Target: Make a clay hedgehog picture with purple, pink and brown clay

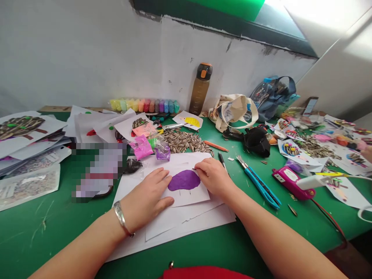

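Observation:
A flattened oval of purple modelling clay [184, 180] lies on a small white sheet of paper [192, 199], with two short drawn lines below it. My left hand [148, 195] rests on the paper at the clay's left side, fingers stretched out and nothing held. At the clay's upper right edge is my right hand [213, 176], its fingertips pinched together. Something small and dark shows at those fingertips, too small to name. Larger white sheets [203, 223] lie beneath. Behind the hands are a pile of striped sunflower seeds [184, 141] and a pink clay packet [141, 147].
A blue utility knife [259, 184], a black pen [222, 161] and a magenta glue-gun-like device [292, 182] lie to the right. Stacked pictures [26, 149] are at left. A bottle [200, 89], a cloth bag [232, 112] and clay packs [145, 105] stand along the wall.

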{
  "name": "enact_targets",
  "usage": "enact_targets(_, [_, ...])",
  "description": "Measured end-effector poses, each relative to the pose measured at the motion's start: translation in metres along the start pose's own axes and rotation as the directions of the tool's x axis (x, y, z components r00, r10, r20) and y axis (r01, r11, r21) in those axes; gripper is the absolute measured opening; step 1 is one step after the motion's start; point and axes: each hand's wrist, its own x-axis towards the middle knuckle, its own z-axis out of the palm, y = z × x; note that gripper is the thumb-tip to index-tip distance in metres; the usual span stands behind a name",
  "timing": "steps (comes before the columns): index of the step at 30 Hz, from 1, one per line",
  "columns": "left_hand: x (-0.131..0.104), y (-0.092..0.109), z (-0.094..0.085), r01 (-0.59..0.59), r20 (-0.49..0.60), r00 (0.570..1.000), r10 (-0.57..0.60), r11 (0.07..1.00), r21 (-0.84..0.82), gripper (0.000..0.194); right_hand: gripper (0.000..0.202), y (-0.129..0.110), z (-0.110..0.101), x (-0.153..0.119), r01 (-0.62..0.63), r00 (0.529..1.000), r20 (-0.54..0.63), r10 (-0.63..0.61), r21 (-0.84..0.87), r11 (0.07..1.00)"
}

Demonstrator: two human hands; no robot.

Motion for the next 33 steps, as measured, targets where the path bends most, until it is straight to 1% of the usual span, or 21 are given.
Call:
enact_targets(3, [-0.0001, 0.0002, 0.0001, -0.004, -0.031, 1.000, 0.003, 1.000, -0.021, 0.052, 0.021, -0.0005, 0.0012, -0.0005, 0.026, 0.999, 0.024, -0.026, 0.001, 1.000])
enact_targets(5, [-0.0001, 0.0004, 0.0000, -0.009, -0.047, 0.999, 0.008, 0.999, -0.033, 0.050, 0.021, -0.0004, 0.0018, -0.0016, 0.021, 1.000, 0.012, -0.020, -0.013, 1.000])
enact_targets(8, [-0.0003, 0.0003, -0.0001, -0.006, -0.038, 0.999, 0.005, 1.000, -0.028, 0.050, 0.020, -0.0007, 0.0021, -0.0034, 0.004, 1.000, -0.013, -0.004, -0.032, 0.999])
enact_targets(12, [-0.0008, -0.0012, 0.0014, -0.017, -0.062, 0.998, 0.015, 0.999, -0.040, 0.049, 0.021, -0.0014, 0.0017, -0.0043, 0.031, 0.999, -0.006, -0.032, -0.019, 0.999])
enact_targets(15, [-0.0011, -0.0019, 0.0027, -0.024, -0.076, 0.997, 0.021, 0.999, -0.043, 0.048, 0.020, -0.0013, 0.0004, -0.0046, 0.000, 1.000, -0.022, -0.001, -0.035, 0.999])
enact_targets(17, [-0.0010, -0.0015, 0.0026, -0.019, -0.076, 0.997, 0.016, 0.999, -0.040, 0.049, 0.019, -0.0015, -0.0005, -0.0051, -0.022, 1.000, -0.017, 0.022, -0.046, 0.999])
enact_targets(22, [-0.0004, 0.0006, 0.0003, -0.002, -0.044, 0.999, 0.001, 1.000, -0.028, 0.050, 0.019, -0.0043, -0.0020, -0.0063, -0.016, 1.000, 0.023, 0.017, -0.046, 0.999])
enact_targets(26, [-0.0006, 0.0002, 0.0003, -0.017, -0.069, 0.998, 0.014, 0.999, -0.041, 0.048, 0.018, -0.0052, -0.0026, -0.0070, -0.052, 0.998, 0.016, 0.053, -0.058, 0.997])
enact_targets(30, [-0.0011, -0.0003, 0.0011, -0.008, -0.063, 0.998, 0.006, 0.999, -0.039, 0.049, 0.017, -0.0063, -0.0020, -0.0080, -0.036, 0.999, 0.017, 0.037, -0.059, 0.998])
enact_targets(33, [-0.0012, 0.0000, 0.0011, -0.004, -0.055, 0.999, 0.002, 0.999, -0.037, 0.049, 0.017, -0.0073, -0.0029, -0.0086, -0.060, 0.998, 0.018, 0.061, -0.060, 0.996])
